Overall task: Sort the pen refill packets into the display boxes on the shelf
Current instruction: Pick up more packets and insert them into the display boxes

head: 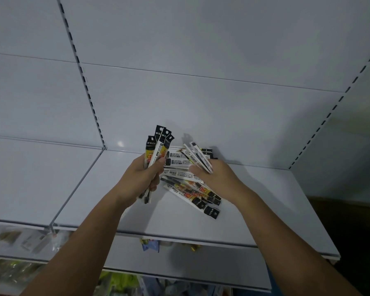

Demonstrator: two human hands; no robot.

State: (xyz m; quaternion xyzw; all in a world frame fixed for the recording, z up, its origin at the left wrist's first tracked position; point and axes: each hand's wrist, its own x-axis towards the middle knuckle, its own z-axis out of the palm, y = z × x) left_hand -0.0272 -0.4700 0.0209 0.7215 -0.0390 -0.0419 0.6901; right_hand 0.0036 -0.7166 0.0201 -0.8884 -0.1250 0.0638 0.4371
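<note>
A loose pile of long white pen refill packets (192, 191) with black ends and yellow-orange print lies on the white shelf (265, 210). My left hand (141, 178) grips a bundle of several packets (158, 144), held upright with the black tops fanned out above my fingers. My right hand (214, 176) is just right of the pile and pinches a few more packets (199, 157), which tilt up and to the left. No display boxes are visible.
The shelf's white back panel (201, 103) rises behind the pile, with slotted uprights (88, 90) at left and right. A lower shelf (179, 265) and hanging packaged goods (30, 242) show below the front edge. A dark gap lies at right.
</note>
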